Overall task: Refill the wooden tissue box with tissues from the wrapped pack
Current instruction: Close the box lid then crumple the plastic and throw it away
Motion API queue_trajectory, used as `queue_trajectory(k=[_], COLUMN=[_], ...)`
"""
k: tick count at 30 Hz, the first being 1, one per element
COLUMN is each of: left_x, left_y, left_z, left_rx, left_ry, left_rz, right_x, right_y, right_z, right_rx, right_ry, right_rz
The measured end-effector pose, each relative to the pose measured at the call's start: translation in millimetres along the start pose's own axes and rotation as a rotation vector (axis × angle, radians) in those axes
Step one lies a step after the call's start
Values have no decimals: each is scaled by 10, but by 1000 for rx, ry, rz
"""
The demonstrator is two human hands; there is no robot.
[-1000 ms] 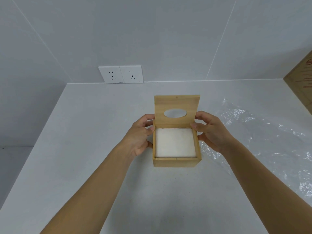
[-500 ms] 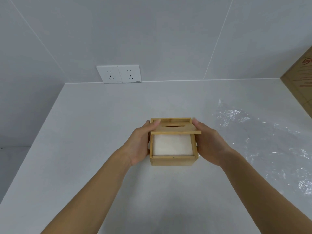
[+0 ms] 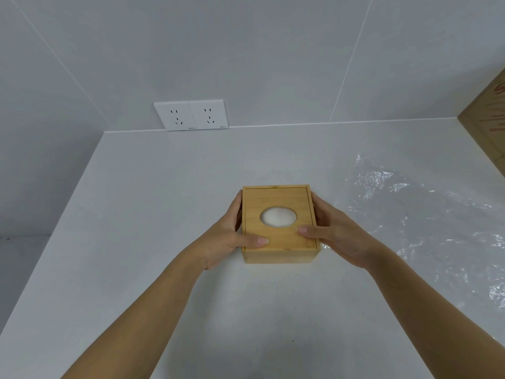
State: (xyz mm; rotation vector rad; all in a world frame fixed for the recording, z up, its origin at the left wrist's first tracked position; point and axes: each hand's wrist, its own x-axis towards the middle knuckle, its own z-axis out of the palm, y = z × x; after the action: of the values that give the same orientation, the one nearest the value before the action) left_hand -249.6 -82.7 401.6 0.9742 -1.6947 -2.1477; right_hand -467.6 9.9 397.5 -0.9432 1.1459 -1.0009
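Observation:
The wooden tissue box (image 3: 278, 250) stands on the white counter (image 3: 164, 214) with its hinged lid lying flat on top. White tissues (image 3: 278, 216) show through the oval hole in the lid. My left hand (image 3: 226, 239) clasps the box's left side, thumb pressed on the lid's near left corner. My right hand (image 3: 336, 233) clasps the right side, thumb on the lid's near right corner. The empty clear plastic wrapper (image 3: 426, 220) lies crumpled on the counter to the right of the box.
A double wall socket (image 3: 191, 114) sits on the back wall just above the counter. A brown cardboard box (image 3: 489, 124) stands at the far right edge. The counter's left edge drops away to the left.
The lid stood upright a second ago, was half lowered, and now lies flat on the box. Both hands shifted from the lid's edges to the box sides, thumbs on top.

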Motion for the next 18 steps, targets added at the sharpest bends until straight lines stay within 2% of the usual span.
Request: queue_trajectory(k=[8, 14, 16, 18], left_x=[-15, -46, -64, -61], left_y=[18, 214, 333, 431], left_z=[0, -83, -87, -65], left_rx=[86, 338, 384, 454], left_ry=[51, -17, 127, 315], left_rz=[-21, -97, -128, -72], right_x=[3, -5, -26, -79], right_y=[-1, -60, -114, -182], right_z=[-15, -48, -65, -84], right_rx=[-35, -230, -357, -468], right_ry=[-8, 57, 150, 220], right_rz=[1, 89, 150, 122])
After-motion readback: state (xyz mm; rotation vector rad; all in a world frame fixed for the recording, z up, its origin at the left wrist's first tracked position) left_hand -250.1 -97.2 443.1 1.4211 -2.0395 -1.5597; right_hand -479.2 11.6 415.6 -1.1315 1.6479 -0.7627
